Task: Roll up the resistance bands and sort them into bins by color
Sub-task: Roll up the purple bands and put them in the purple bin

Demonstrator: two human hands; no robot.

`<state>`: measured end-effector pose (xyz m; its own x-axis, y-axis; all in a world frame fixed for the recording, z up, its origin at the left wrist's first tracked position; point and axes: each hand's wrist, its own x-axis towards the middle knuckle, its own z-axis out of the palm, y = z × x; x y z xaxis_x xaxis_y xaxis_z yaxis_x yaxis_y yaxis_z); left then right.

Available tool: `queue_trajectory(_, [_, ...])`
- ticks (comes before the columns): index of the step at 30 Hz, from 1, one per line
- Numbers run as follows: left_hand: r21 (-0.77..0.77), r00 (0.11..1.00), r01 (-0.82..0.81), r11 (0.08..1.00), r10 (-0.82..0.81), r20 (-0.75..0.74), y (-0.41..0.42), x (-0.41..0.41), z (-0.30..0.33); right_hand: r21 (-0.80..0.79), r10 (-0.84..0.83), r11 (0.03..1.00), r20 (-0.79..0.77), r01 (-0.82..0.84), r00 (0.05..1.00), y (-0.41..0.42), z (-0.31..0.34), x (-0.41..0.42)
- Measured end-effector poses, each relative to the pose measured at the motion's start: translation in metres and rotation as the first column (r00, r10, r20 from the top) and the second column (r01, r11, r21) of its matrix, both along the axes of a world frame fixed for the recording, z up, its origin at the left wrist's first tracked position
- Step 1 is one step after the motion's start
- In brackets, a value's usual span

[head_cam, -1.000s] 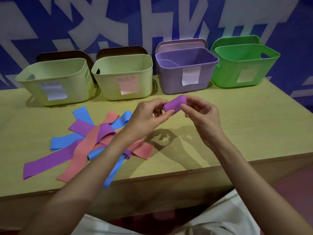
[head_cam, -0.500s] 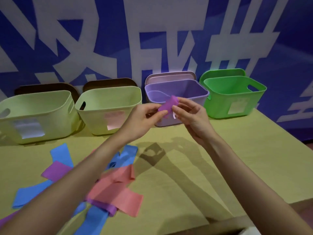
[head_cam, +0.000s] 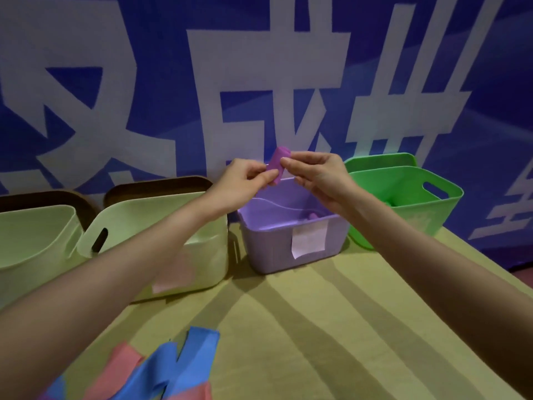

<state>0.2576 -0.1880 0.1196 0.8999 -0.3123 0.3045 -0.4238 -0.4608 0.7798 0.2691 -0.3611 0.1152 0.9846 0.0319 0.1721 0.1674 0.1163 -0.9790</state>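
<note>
Both hands, left (head_cam: 240, 183) and right (head_cam: 315, 176), pinch a rolled purple band (head_cam: 277, 166) between fingertips, holding it in the air above the purple bin (head_cam: 277, 246). A green bin (head_cam: 409, 203) stands just right of it, pale bins (head_cam: 161, 226) left. Blue and pink bands (head_cam: 161, 370) lie on the table (head_cam: 331, 327).

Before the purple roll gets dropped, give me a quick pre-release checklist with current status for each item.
1. Roll held: both the left hand and right hand pinch the purple roll: ok.
2. Roll tight, not unwinding: looks compact; its far end is hidden: cannot tell.
3. Roll above the purple bin: over its back rim: ok.
4. Colour match of roll and bin: ok.
5. Bin has room: one purple item inside, space left: ok.
6. Label text: too blurred: cannot tell.
</note>
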Motion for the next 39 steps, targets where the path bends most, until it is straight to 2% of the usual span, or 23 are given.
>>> queue_trajectory(3, [0.099, 1.000, -0.022, 0.995, 0.023, -0.015, 0.007, 0.017, -0.004, -0.194, -0.017, 0.981, -0.058, 0.005, 0.998, -0.001, -0.001, 0.024])
queue_trajectory(5, [0.230, 0.999, -0.053, 0.972, 0.050, 0.021, 0.017, 0.028, -0.010, -0.326, -0.047, 0.945, -0.120, 0.006, 0.992, -0.002, -0.003, 0.038])
queue_trajectory(9, [0.592, 0.984, -0.154, 0.791, 0.071, 0.162, 0.039, 0.044, -0.028, -0.602, -0.163, 0.799, -0.209, 0.004, 0.964, -0.004, -0.020, 0.070])
queue_trajectory(11, [0.628, 0.984, -0.158, 0.762, 0.071, 0.161, 0.042, 0.048, -0.035, -0.710, -0.218, 0.705, -0.235, -0.014, 0.947, -0.004, -0.033, 0.086])
queue_trajectory(14, [0.625, 0.987, -0.144, 0.767, 0.068, 0.144, 0.044, 0.053, -0.042, -0.864, -0.301, 0.499, -0.249, -0.071, 0.921, -0.002, -0.053, 0.099])
queue_trajectory(16, [0.619, 0.988, -0.141, 0.773, 0.068, 0.141, 0.045, 0.057, -0.045, -0.920, -0.353, 0.378, -0.250, -0.107, 0.902, 0.001, -0.063, 0.101])
queue_trajectory(18, [0.630, 0.988, -0.134, 0.765, 0.057, 0.141, 0.046, 0.060, -0.046, -0.944, -0.383, 0.314, -0.227, -0.105, 0.895, 0.003, -0.072, 0.103])
queue_trajectory(22, [0.663, 0.993, -0.113, 0.740, 0.053, 0.109, 0.045, 0.065, -0.044, -0.961, -0.401, 0.249, -0.216, -0.121, 0.890, 0.005, -0.080, 0.110])
queue_trajectory(28, [0.659, 0.996, -0.086, 0.748, 0.080, 0.039, 0.044, 0.071, -0.045, -0.969, -0.438, 0.219, -0.198, -0.110, 0.877, -0.005, -0.087, 0.119])
queue_trajectory(35, [0.648, 0.995, -0.087, 0.757, 0.093, 0.025, 0.044, 0.074, -0.047, -0.965, -0.454, 0.235, -0.213, -0.114, 0.865, -0.007, -0.096, 0.124])
queue_trajectory(39, [0.657, 0.995, -0.089, 0.749, 0.097, 0.024, 0.043, 0.072, -0.044, -0.953, -0.468, 0.277, -0.245, -0.122, 0.849, -0.009, -0.097, 0.125])
